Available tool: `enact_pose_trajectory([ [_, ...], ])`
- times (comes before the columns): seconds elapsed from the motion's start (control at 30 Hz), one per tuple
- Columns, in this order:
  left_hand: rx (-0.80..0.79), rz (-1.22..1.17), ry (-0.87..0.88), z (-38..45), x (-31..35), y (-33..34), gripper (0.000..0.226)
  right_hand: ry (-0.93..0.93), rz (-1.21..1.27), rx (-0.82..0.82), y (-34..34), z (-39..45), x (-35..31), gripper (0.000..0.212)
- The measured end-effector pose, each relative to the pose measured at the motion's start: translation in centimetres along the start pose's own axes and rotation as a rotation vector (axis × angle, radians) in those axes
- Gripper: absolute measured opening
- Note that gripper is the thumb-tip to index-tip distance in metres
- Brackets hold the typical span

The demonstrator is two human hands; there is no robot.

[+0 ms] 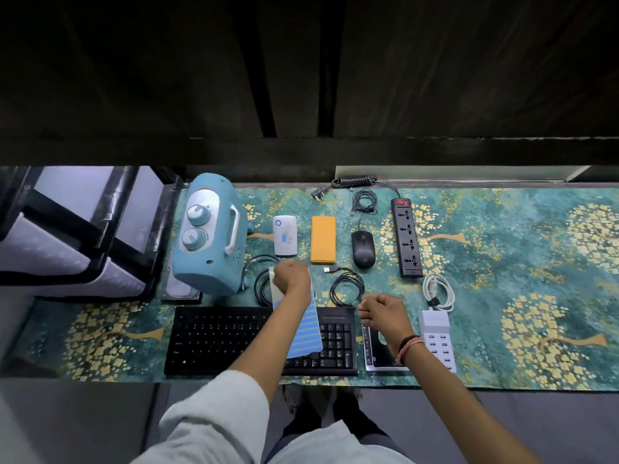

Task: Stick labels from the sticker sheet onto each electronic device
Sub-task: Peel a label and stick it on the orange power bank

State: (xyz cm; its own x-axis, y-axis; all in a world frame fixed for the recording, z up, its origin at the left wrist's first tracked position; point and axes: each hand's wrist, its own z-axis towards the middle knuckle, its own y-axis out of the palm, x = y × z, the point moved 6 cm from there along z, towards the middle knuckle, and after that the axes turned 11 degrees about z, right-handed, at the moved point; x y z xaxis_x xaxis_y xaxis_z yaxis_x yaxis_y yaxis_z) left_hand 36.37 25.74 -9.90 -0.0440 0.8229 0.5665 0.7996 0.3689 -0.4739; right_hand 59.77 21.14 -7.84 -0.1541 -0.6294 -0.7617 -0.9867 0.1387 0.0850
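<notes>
The bench (502,256) is covered by a teal cloth patterned with golden trees, and the devices are laid out on it. Off its left end a large dark-framed container (77,236) with pale panels is seen; what it holds cannot be told.

A black keyboard (217,339) is set along the near edge. Behind its left end a pale blue radio (209,236) with two dials is laid on its side. A black power strip (407,237) is placed towards the right, its coiled cord (355,181) gathered at the far edge. A white multi-port charger (437,336) is set right of the keyboard, a white cable (438,291) coiled just behind it. Between keyboard and charger a dark flat device (378,349) is partly hidden by the right forearm.

In the middle row an orange power bank (323,239), a black mouse (363,249) and a small white device (284,239) bearing a blue label are lined up.

The blue striped sticker sheet (306,329) is held in the grip of the left hand (291,277), hanging above the keyboard beneath the forearm. The right hand (382,311) is raised above the bench with fingers curled together; whether a label is pinched in them cannot be told.
</notes>
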Motion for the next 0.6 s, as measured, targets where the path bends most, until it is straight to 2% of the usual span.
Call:
enact_pose_trajectory([
  [0.07, 0.154, 0.185, 0.066, -0.3, -1.5, -2.3, 0.015, 0.005, -0.027, -0.015, 0.7, 0.3, 0.4, 0.013],
  [0.13, 0.161, 0.379, 0.029, -0.3, -5.0, -3.8, 0.061, 0.005, -0.059, -0.017, 1.2, 0.7, 0.9, 0.014],
  [0.17, 0.108, 0.367, 0.008, -0.2, -6.4, -4.2, 0.077, 0.004, -0.077, -0.022, 1.6, 0.9, 1.2, 0.016],
  [0.2, 0.042, 0.339, 0.009, 0.0, -7.2, -4.3, 0.082, 0.001, -0.096, -0.027, 2.0, 1.0, 1.4, 0.018],
  [0.27, -0.044, 0.282, 0.033, 0.2, -8.1, -4.8, 0.071, -0.001, -0.141, -0.046, 2.9, 1.2, 1.9, 0.021],
  [0.4, -0.058, 0.293, 0.09, 0.7, -8.6, -5.9, 0.054, -0.023, -0.211, -0.074, 4.6, 1.5, 2.4, 0.023],
  [0.5, -0.065, 0.395, 0.188, 0.2, -7.8, -5.6, 0.072, -0.03, -0.281, -0.079, 5.4, 2.0, 2.6, 0.012],
  [0.6, -0.133, 0.344, 0.229, -0.5, -6.8, -4.8, 0.088, 0.064, -0.269, -0.115, 6.4, 2.8, 3.3, 0.029],
])
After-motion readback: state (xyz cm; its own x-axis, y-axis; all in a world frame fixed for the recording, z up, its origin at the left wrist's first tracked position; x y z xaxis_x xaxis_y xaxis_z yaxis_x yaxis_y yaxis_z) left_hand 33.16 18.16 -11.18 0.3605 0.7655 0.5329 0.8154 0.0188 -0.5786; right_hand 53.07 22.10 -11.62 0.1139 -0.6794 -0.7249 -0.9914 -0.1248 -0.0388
